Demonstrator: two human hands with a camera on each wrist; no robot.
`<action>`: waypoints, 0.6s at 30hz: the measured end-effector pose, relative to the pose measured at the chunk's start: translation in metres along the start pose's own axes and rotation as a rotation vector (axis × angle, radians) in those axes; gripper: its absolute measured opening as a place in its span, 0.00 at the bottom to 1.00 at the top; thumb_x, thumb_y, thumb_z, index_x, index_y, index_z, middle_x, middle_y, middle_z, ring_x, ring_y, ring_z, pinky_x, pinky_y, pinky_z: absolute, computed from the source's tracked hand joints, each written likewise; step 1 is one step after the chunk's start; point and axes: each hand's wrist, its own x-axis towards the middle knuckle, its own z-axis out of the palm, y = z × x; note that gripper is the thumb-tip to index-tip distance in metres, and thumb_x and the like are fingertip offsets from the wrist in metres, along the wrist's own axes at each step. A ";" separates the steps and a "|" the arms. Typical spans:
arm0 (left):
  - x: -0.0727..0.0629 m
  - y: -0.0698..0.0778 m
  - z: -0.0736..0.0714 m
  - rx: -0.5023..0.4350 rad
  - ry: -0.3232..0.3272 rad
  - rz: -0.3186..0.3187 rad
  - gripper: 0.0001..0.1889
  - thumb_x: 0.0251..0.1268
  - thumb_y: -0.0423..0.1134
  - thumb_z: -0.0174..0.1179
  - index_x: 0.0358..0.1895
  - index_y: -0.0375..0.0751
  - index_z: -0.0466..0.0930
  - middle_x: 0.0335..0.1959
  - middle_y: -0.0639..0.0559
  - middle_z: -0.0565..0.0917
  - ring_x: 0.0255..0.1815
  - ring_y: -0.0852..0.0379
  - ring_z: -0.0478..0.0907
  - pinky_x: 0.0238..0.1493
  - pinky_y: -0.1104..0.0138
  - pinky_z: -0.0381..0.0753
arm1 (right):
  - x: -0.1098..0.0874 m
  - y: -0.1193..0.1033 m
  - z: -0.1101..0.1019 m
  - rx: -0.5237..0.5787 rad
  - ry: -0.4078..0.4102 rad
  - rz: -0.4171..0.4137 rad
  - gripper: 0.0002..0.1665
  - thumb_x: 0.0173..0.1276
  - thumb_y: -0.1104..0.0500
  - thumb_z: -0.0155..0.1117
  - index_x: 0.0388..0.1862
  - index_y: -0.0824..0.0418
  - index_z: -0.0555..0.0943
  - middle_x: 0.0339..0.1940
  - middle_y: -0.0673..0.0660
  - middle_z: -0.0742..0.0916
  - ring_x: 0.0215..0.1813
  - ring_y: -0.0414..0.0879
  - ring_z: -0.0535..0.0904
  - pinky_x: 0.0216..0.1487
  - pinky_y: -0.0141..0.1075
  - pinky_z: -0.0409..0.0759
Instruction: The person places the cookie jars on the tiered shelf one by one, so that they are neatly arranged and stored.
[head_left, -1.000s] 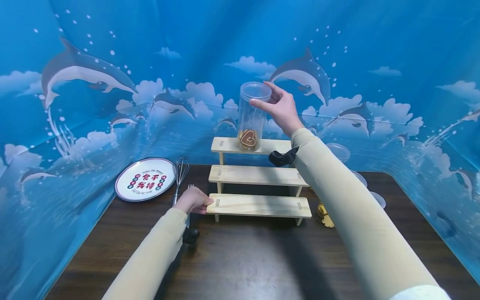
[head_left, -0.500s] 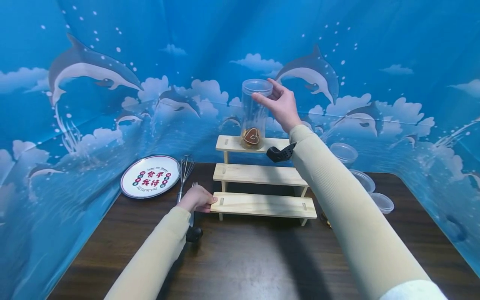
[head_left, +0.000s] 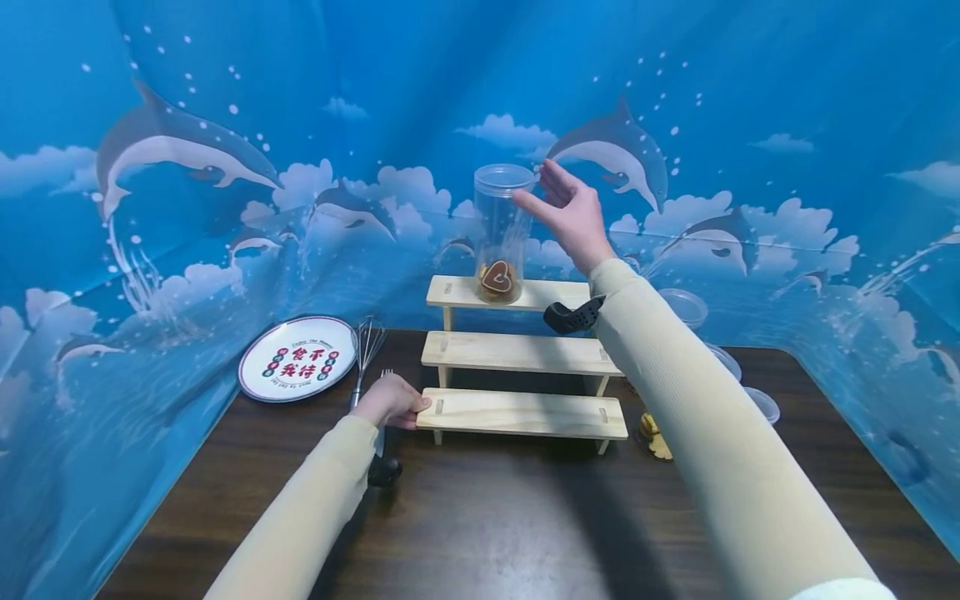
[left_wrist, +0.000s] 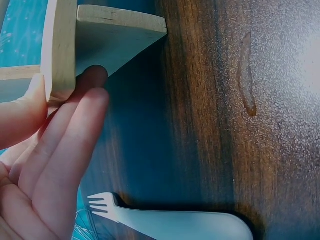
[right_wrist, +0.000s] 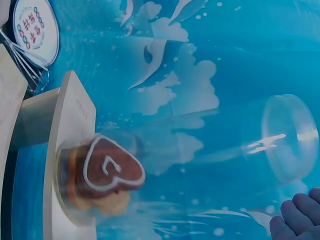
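Note:
A tall clear lidded jar (head_left: 501, 221) stands upright on the top tier of a three-tier wooden stand (head_left: 525, 412). At its bottom lies a brown heart-shaped cookie (right_wrist: 114, 167) with white icing, over paler cookies. Beside the jar's lid, my right hand (head_left: 572, 215) is held with thumb and fingers spread; in the right wrist view the fingertips are apart from the jar. My left hand (head_left: 392, 402) pinches the left end of the lowest shelf, thumb on top and fingers beneath, as the left wrist view shows.
A white plate with red lettering (head_left: 298, 358) leans at the back left, beside a wire whisk (head_left: 367, 346). A fork (left_wrist: 175, 220) lies below my left hand. Clear containers (head_left: 682, 307) and yellow cookies (head_left: 655, 437) are partly behind my right arm. A dolphin-print cloth hangs behind.
My right hand has let go of the jar's lid and shifted slightly right of it. The jar stays on the top tier. My left hand keeps its hold on the lowest shelf.

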 end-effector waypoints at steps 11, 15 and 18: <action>0.000 -0.001 0.000 0.016 0.005 0.004 0.15 0.64 0.33 0.60 0.49 0.23 0.77 0.24 0.46 0.80 0.20 0.60 0.77 0.28 0.69 0.85 | -0.040 -0.006 -0.059 0.036 0.007 -0.077 0.41 0.63 0.53 0.66 0.73 0.56 0.62 0.72 0.53 0.69 0.71 0.42 0.64 0.70 0.34 0.65; 0.000 -0.001 0.001 0.012 -0.004 0.020 0.16 0.65 0.32 0.60 0.50 0.22 0.77 0.23 0.47 0.80 0.20 0.60 0.77 0.29 0.69 0.85 | -0.056 0.000 -0.087 0.008 0.027 -0.070 0.39 0.65 0.54 0.65 0.72 0.57 0.62 0.72 0.54 0.69 0.72 0.44 0.63 0.71 0.37 0.64; -0.001 0.000 0.002 0.013 -0.015 0.033 0.16 0.65 0.32 0.59 0.49 0.21 0.76 0.23 0.46 0.80 0.20 0.60 0.77 0.29 0.68 0.85 | -0.066 0.005 -0.107 -0.037 0.051 -0.046 0.39 0.65 0.54 0.65 0.72 0.56 0.62 0.72 0.54 0.69 0.72 0.44 0.63 0.70 0.37 0.64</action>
